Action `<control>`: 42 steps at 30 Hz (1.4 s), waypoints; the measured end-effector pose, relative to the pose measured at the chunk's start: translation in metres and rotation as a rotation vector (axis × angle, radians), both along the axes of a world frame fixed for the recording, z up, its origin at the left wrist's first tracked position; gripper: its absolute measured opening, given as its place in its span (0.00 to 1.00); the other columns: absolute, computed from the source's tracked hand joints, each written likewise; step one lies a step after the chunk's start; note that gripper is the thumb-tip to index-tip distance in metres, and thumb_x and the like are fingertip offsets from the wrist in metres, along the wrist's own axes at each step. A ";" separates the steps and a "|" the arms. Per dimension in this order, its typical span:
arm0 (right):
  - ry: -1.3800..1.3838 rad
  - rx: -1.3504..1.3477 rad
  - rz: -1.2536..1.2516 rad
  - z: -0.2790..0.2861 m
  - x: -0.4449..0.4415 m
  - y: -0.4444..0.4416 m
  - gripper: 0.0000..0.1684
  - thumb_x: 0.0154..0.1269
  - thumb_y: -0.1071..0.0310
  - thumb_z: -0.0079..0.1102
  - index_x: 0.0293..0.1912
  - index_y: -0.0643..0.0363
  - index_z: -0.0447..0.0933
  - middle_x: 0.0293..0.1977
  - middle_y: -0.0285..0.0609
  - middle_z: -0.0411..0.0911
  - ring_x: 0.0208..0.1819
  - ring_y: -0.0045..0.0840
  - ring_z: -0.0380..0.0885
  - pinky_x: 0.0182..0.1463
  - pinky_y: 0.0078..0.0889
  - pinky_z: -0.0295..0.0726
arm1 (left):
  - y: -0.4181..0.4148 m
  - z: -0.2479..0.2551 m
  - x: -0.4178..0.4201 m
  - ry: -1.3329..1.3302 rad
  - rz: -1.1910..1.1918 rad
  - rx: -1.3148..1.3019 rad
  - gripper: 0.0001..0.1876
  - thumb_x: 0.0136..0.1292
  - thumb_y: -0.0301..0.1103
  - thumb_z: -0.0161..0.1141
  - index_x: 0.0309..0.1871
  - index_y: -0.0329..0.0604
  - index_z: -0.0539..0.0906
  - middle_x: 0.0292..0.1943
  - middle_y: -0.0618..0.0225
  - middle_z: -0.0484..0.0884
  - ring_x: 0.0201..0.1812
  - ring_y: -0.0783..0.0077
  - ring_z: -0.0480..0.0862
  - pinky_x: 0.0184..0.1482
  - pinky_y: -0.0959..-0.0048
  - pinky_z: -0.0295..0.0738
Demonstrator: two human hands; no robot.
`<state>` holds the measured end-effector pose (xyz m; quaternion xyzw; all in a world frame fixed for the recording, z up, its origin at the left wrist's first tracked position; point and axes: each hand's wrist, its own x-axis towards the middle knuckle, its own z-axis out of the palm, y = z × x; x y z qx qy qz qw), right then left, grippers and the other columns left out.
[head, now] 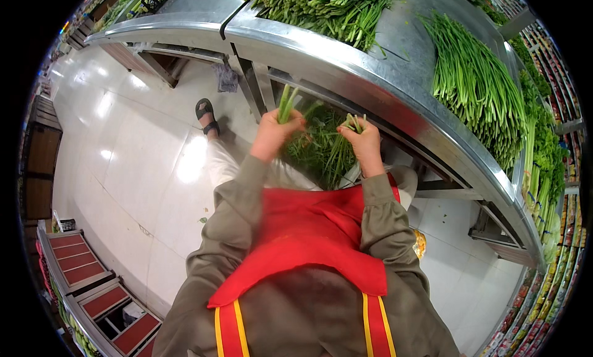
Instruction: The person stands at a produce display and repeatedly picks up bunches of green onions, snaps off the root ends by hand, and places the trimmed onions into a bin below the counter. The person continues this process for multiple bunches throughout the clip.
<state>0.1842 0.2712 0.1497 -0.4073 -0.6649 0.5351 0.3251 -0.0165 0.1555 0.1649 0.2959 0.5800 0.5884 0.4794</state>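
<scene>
My left hand (pixel 274 130) is closed around a few thick green stalks (pixel 285 102) whose cut ends point up. It is slightly blurred. My right hand (pixel 367 143) pinches several short, thin green stem pieces (pixel 355 123) between thumb and fingers. Both hands are raised in front of the steel display counter, apart from each other. Beneath them, between my knees, lies a heap of loose green leaves and stems (pixel 331 148). A pale edge shows at its right side, but I cannot tell what container holds it.
The counter's curved metal rim (pixel 352 65) runs close beyond my hands. On it lie a pile of green stalks (pixel 319 7) and a long stack of green-stemmed vegetables (pixel 477 88). Leafy celery-like bunches (pixel 544 171) stand at right. Red-panelled stands (pixel 76 259) are at lower left.
</scene>
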 end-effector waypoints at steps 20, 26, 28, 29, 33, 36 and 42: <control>0.040 -0.092 0.162 0.014 0.001 0.001 0.12 0.52 0.71 0.68 0.37 0.66 0.80 0.28 0.35 0.80 0.29 0.13 0.74 0.33 0.17 0.71 | 0.006 0.004 0.018 -0.015 0.008 -0.090 0.08 0.55 0.29 0.69 0.36 0.43 0.81 0.24 0.77 0.78 0.21 0.86 0.71 0.24 0.84 0.63; -0.026 -0.296 0.265 0.024 0.007 -0.001 0.06 0.60 0.70 0.63 0.36 0.61 0.81 0.28 0.32 0.81 0.26 0.11 0.74 0.28 0.13 0.67 | 0.002 0.007 0.004 -0.039 0.146 -0.055 0.09 0.55 0.30 0.69 0.37 0.43 0.80 0.24 0.78 0.76 0.19 0.86 0.68 0.22 0.83 0.60; -0.103 -0.310 0.327 0.034 0.008 -0.002 0.07 0.62 0.68 0.61 0.36 0.61 0.81 0.29 0.32 0.81 0.25 0.11 0.73 0.26 0.12 0.64 | 0.001 0.005 0.003 -0.059 0.145 -0.054 0.09 0.55 0.30 0.69 0.37 0.43 0.80 0.24 0.78 0.77 0.19 0.86 0.68 0.22 0.83 0.60; -0.141 -0.317 0.358 0.036 0.008 -0.003 0.08 0.63 0.66 0.60 0.36 0.60 0.81 0.30 0.32 0.81 0.24 0.10 0.72 0.25 0.12 0.63 | 0.000 0.003 0.003 -0.068 0.145 -0.054 0.09 0.55 0.30 0.69 0.37 0.43 0.80 0.24 0.77 0.77 0.20 0.86 0.68 0.22 0.83 0.60; -0.085 -0.277 0.239 0.032 0.004 -0.008 0.10 0.65 0.64 0.59 0.39 0.60 0.81 0.29 0.30 0.79 0.24 0.09 0.69 0.24 0.11 0.61 | -0.003 0.014 0.013 -0.077 0.052 -0.040 0.09 0.54 0.30 0.70 0.36 0.42 0.82 0.25 0.77 0.78 0.21 0.86 0.71 0.23 0.83 0.62; 0.194 -0.213 0.042 0.048 -0.013 -0.018 0.07 0.62 0.67 0.62 0.37 0.60 0.78 0.27 0.27 0.74 0.25 0.08 0.66 0.25 0.13 0.63 | -0.003 0.012 0.023 -0.005 0.025 -0.034 0.08 0.53 0.27 0.70 0.36 0.40 0.83 0.26 0.77 0.79 0.23 0.86 0.74 0.25 0.83 0.67; 0.200 -0.010 -0.035 0.039 -0.031 -0.012 0.10 0.55 0.72 0.68 0.35 0.66 0.77 0.30 0.38 0.79 0.28 0.16 0.74 0.34 0.19 0.73 | 0.003 -0.013 0.032 0.147 0.000 0.041 0.08 0.51 0.27 0.70 0.32 0.36 0.82 0.23 0.75 0.79 0.24 0.83 0.75 0.28 0.80 0.69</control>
